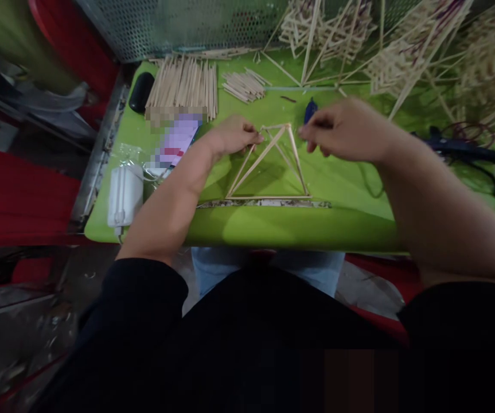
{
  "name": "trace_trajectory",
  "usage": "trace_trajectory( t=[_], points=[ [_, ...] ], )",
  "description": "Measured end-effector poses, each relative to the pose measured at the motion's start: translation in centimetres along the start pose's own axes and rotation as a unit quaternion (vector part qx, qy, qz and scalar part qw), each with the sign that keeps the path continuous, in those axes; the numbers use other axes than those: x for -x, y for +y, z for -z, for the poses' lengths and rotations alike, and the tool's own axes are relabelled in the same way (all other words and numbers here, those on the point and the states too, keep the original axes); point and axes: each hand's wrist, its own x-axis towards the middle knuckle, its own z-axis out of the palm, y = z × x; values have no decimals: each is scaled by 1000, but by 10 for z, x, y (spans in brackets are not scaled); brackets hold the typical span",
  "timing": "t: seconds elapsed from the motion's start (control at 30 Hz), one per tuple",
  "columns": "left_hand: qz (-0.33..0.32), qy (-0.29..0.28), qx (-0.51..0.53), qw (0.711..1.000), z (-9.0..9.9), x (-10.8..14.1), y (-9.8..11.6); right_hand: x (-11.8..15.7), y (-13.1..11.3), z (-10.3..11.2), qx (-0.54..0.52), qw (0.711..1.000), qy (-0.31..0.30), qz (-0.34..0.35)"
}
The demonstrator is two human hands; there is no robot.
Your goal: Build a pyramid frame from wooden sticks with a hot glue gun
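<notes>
A small frame of thin wooden sticks (295, 154) stands on the green tabletop (350, 221), its long bottom stick lying near the front edge. My left hand (237, 135) is closed in a pinch at the frame's upper left corner, its fingertips against the stick there. Just right of the frame's top, my right hand (337, 131) hovers with its fingers curled together. Whether anything sits between those fingers is too blurred to make out. A dark blue object (311, 108) with a narrow tip shows right behind them; I cannot tell whether they touch it.
Bundled wooden sticks (184, 83) and a smaller stick pile (245, 85) lie at the back left. Nearby are a phone (182, 137), a black object (141, 92) and a white power bank (125, 195). Finished-looking stick structures (406, 51) and a dark tool with a cable (466, 146) occupy the right.
</notes>
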Motion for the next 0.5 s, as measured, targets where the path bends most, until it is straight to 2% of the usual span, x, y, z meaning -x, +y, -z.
trace_trajectory(
  t=[0.1,0.23,0.4,0.5],
  points=[
    [-9,-9,-12,1000,1,0,0,-9,17,-24,-7,996,-87,-17],
    [10,-34,5,999,3,4,3,-7,27,-37,-46,995,-91,-21],
    [31,-50,-5,998,5,9,7,4,32,-37,-14,989,-138,60],
    [17,-63,-3,998,7,12,9,2,44,-39,-43,987,-140,72]
  ],
)
